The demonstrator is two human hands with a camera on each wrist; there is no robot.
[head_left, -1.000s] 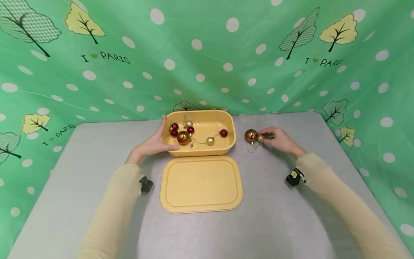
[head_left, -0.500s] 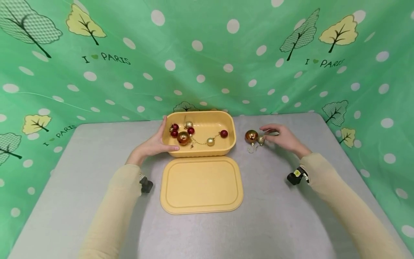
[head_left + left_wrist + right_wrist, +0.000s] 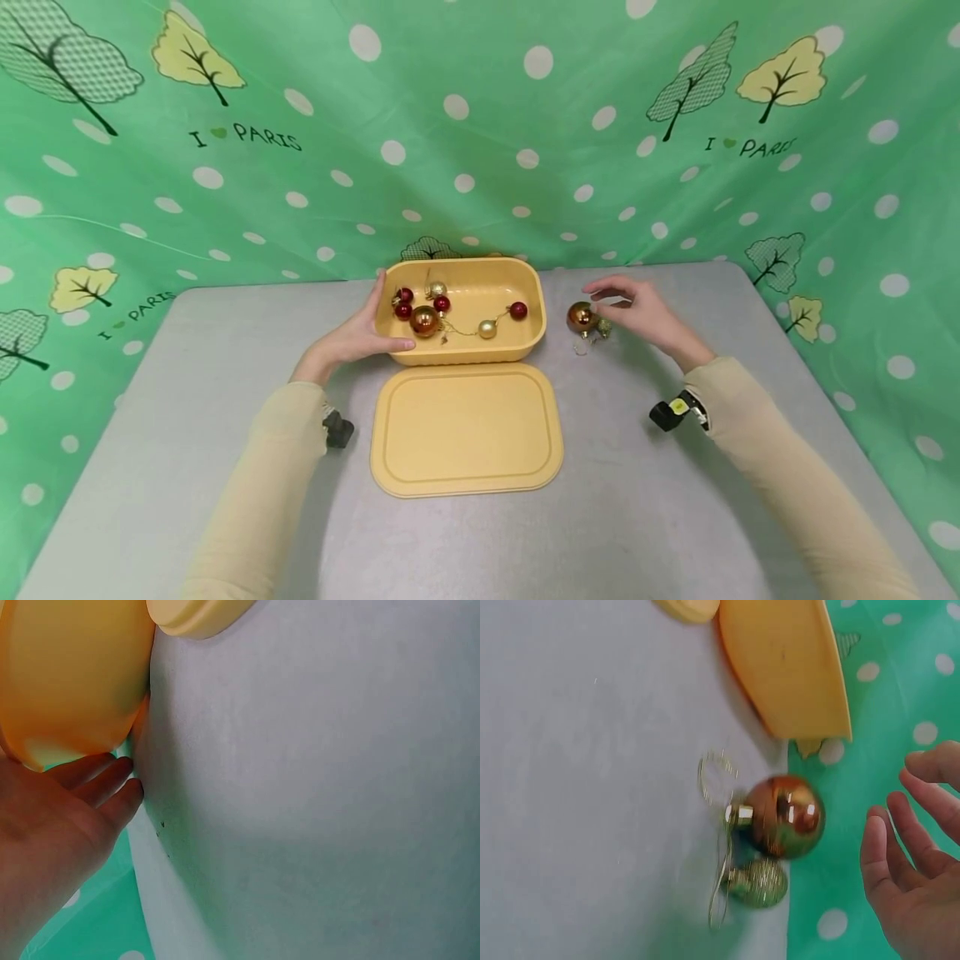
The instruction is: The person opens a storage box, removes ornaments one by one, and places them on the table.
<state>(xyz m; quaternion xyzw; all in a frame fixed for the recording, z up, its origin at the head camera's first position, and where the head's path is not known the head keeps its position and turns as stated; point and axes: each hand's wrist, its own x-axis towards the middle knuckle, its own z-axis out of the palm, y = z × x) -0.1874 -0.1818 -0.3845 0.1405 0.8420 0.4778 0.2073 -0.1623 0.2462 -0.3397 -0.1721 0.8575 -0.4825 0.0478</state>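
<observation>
My left hand (image 3: pixel 358 332) holds the left end of a yellow plastic box (image 3: pixel 498 340), thumb along the front rim and fingers at the far left corner. Inside the box lie several small dark red baubles (image 3: pixel 518 311), a large shiny gold bauble (image 3: pixel 424 321) and small gold ones (image 3: pixel 487 329). My right hand (image 3: pixel 647 315) hovers right of the box, fingers spread and holding nothing. Just left of and below it, another large gold bauble (image 3: pixel 786 817) rests on the table beside a small glittery gold bauble (image 3: pixel 760 883); gold string loops trail from them.
A flat yellow lid (image 3: pixel 467 432) lies on the grey table (image 3: pixel 247 333) directly in front of the box. Behind the table's far edge hangs a green polka-dot cloth (image 3: pixel 480 142).
The right hand has let go of the small glittery bauble, drawn back to the right, then come left again over the large gold bauble. The left hand keeps its place on the box.
</observation>
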